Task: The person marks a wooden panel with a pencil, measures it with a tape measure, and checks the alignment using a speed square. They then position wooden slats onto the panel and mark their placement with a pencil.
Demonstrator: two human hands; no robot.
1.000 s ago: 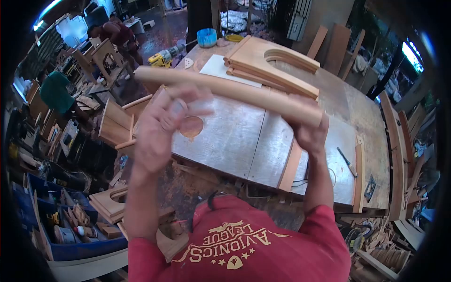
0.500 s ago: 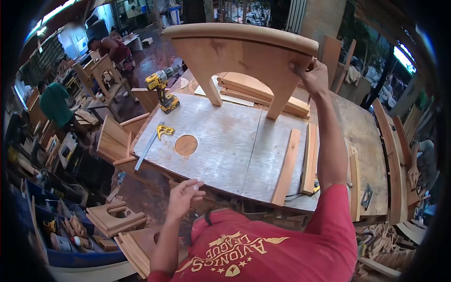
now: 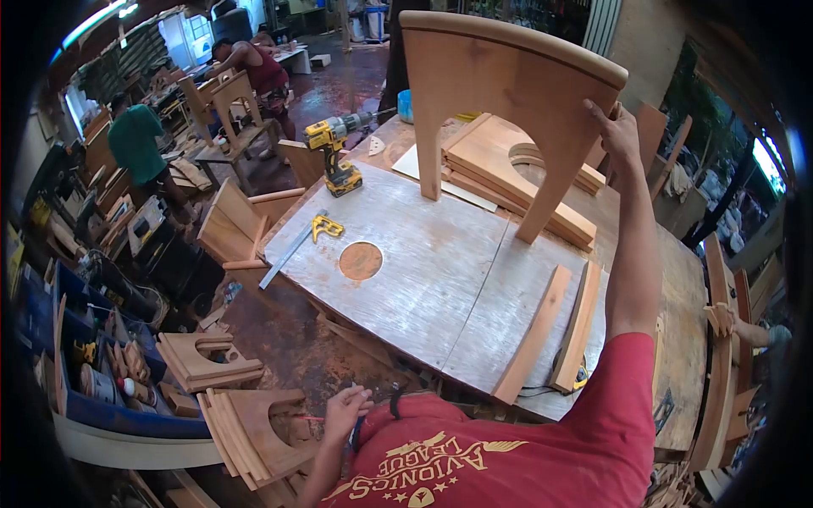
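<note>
My right hand (image 3: 618, 131) grips the upper right edge of an arched wooden panel (image 3: 500, 76), thumb on its near face. The panel stands upright on two legs at the back of the work table, with a rounded rail along its top. My left hand (image 3: 345, 410) is low in front of my body, fingers curled together; I cannot tell what is in them. Nearest to that hand is a stack of cut-out wooden panels (image 3: 254, 436). On the table lie a yellow cordless drill (image 3: 337, 157), a combination square (image 3: 296, 245) and two curved wooden strips (image 3: 533, 334).
More cut boards (image 3: 478, 157) are stacked behind the panel. A tape measure (image 3: 581, 375) sits by the strips. A blue bin of tools (image 3: 127, 419) stands at left. Two people (image 3: 135, 135) work at the far left; another person's hand (image 3: 745, 330) rests on wood at right.
The view has shifted, so the table and panel appear farther right. My left hand has lowered and its fingers have drawn together. My right hand keeps hold of the panel.
</note>
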